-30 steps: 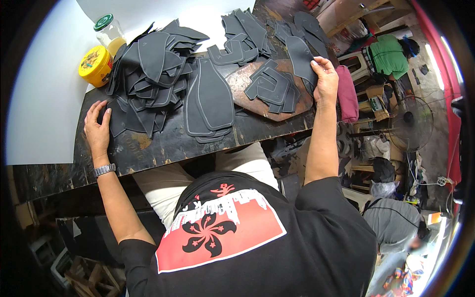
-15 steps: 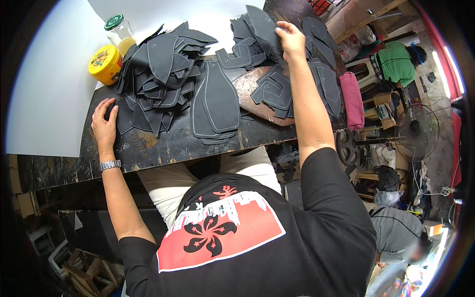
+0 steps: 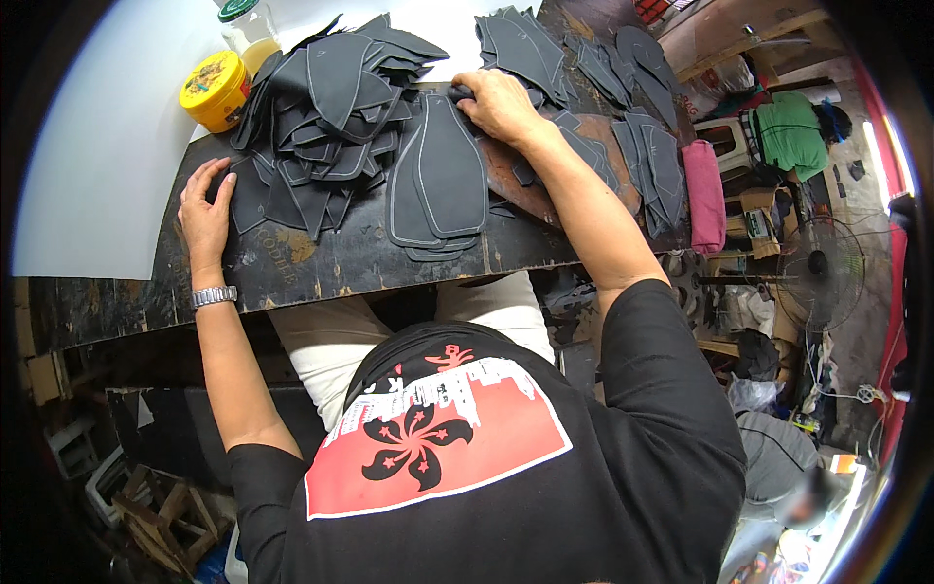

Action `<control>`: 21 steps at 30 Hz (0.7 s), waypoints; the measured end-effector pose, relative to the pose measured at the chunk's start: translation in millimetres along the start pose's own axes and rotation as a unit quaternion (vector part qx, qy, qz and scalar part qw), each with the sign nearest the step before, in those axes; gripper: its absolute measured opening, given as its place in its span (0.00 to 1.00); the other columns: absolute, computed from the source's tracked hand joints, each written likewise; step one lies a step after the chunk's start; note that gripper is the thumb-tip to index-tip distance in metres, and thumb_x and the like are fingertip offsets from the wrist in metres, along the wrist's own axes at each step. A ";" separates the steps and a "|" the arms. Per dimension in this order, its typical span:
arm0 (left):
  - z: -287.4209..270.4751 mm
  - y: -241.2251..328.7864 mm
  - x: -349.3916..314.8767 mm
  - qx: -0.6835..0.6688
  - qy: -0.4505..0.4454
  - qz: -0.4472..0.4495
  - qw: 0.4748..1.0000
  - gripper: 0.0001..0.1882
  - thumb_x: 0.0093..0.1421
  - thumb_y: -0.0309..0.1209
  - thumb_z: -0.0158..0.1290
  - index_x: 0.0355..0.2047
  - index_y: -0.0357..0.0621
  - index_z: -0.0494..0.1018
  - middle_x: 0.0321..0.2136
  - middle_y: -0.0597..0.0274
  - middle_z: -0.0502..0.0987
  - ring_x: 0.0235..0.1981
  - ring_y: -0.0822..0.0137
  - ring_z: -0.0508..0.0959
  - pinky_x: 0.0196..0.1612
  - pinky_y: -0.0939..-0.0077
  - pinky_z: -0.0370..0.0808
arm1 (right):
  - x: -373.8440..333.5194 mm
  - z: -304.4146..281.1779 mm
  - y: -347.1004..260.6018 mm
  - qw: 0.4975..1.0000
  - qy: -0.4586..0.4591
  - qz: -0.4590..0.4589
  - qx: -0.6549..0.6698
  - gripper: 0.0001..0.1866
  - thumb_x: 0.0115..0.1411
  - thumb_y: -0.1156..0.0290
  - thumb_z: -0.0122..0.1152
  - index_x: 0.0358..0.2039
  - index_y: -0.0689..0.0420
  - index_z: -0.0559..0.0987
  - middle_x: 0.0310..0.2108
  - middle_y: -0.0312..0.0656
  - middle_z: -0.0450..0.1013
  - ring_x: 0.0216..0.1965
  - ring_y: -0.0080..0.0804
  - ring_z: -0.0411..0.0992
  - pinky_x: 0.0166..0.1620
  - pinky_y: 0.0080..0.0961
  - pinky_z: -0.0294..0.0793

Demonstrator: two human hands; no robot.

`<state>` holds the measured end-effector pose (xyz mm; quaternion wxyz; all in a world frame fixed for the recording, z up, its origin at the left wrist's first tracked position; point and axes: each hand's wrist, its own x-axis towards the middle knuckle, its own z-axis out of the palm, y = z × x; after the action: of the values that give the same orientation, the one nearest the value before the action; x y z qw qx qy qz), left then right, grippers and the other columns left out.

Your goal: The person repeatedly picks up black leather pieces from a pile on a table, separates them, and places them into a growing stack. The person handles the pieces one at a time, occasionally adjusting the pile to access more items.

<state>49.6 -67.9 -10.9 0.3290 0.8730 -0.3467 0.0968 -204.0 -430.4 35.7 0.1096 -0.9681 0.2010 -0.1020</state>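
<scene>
My left hand rests on the table beside the big pile, its fingers stretched out and thumb apart, holding nothing. That large heap of black cut-out pieces with pale outlines lies to its right. My right hand is closed at the top of the long bottle-shaped black pieces, fingertips pinching a small dark cut piece that it mostly covers. Beyond this hand lies a stack of black pieces. More black pieces lie on a brown board beneath my right forearm.
A yellow tub and a glass jar with green lid stand at the back left. Further black stacks and a pink roll sit at the right. A fan and two people are off to the right.
My right hand has come down and left from the back stack, where a raised long piece now lies. It now pinches near the bottle-shaped pieces. My left hand stays beside the pile.
</scene>
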 end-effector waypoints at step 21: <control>0.1 1.4 -3.8 0.001 0.003 0.029 1.000 0.15 0.61 0.37 0.61 0.48 0.54 0.82 0.53 0.62 0.79 0.55 0.56 0.76 0.60 0.63 0.71 | -122.9 -23.2 33.2 0.982 0.085 0.146 -0.082 0.38 0.67 0.43 0.52 0.68 0.56 0.65 0.71 0.52 0.57 0.73 0.48 0.52 0.69 0.58 0.51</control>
<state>45.8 -66.6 -11.8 0.3264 0.8627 -0.3705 0.1092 -332.1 -413.5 30.6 0.0262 -0.9217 0.3568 -0.1498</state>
